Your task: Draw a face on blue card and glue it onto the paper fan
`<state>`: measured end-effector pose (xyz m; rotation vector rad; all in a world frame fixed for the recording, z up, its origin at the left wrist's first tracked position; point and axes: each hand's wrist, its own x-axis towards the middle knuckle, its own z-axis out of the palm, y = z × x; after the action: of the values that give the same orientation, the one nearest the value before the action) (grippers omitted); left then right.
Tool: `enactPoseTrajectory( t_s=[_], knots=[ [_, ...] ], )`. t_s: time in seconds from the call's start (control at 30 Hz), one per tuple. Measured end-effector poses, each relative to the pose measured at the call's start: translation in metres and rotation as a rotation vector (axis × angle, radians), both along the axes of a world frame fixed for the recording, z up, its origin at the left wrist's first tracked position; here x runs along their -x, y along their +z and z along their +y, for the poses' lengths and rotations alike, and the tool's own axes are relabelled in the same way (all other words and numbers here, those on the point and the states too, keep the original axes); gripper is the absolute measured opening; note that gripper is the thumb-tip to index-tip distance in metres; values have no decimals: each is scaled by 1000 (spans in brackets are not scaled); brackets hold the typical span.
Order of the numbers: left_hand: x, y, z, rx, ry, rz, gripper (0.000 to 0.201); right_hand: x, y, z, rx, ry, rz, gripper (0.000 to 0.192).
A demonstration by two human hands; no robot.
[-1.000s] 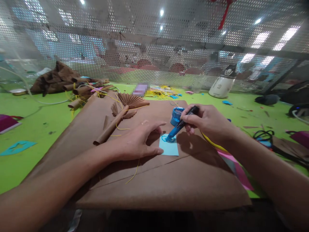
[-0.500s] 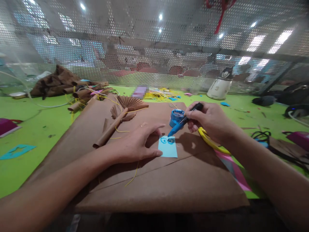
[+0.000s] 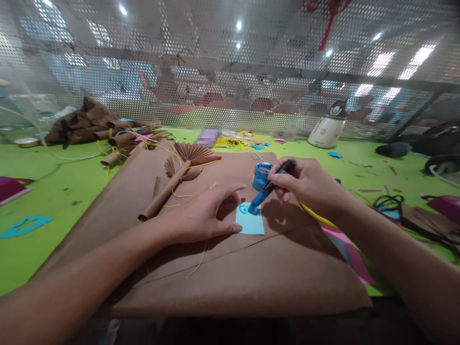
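Note:
A small light-blue paper square point(image 3: 250, 225) lies on a sheet of brown kraft paper point(image 3: 230, 268). My left hand point(image 3: 201, 213) rests flat beside it, fingertips pinning its left edge. My right hand point(image 3: 305, 182) grips a brush point(image 3: 268, 189) with a black handle and blue-coated tip. The tip touches the upper part of the square, where blue painted marks show. A small open jar of blue paint point(image 3: 261, 175) stands just behind the square, next to my right fingers.
A pleated brown paper fan with a rolled stem point(image 3: 176, 175) lies to the left. Rolled brown paper and yellow strands point(image 3: 118, 136) sit at the back left. A white bottle point(image 3: 328, 127) stands by the mesh screen. Yellow-handled scissors point(image 3: 316, 215) lie under my right wrist.
The brush tip was on the square, lifted toward the paint jar half a second ago, and is now back down on the square. My left hand has stayed in place.

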<state>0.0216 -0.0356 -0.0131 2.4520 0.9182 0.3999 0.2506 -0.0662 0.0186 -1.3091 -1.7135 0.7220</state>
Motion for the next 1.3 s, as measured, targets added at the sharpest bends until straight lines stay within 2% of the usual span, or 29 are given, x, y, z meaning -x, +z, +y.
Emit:
enactPoseTrajectory(
  t_s=[0.17, 0.3, 0.4, 0.57, 0.83, 1.0, 1.13, 1.3],
  knots=[
    [1, 0, 1, -30, 3, 1, 73, -2, 3, 2, -20, -56, 295, 8],
    [2, -1, 1, 12, -14, -24, 74, -12, 13, 6, -148, -196, 541, 8],
    [3, -1, 1, 34, -19, -47, 73, -25, 17, 15, -222, -281, 624, 9],
    [3, 2, -2, 24, 3, -34, 73, -38, 10, 33, -203, -350, 592, 8],
    [5, -2, 1, 11, -26, -37, 73, -24, -5, 46, -33, -272, 281, 16],
    [3, -2, 0, 4, -18, -27, 75, -18, -10, 46, 57, -203, 208, 15],
    [2, -3, 2, 11, -32, -48, 75, -24, -7, 43, 25, -241, 299, 16],
    [3, -5, 4, -8, -42, -37, 74, -35, 4, 35, -120, -298, 425, 11]
  ],
)
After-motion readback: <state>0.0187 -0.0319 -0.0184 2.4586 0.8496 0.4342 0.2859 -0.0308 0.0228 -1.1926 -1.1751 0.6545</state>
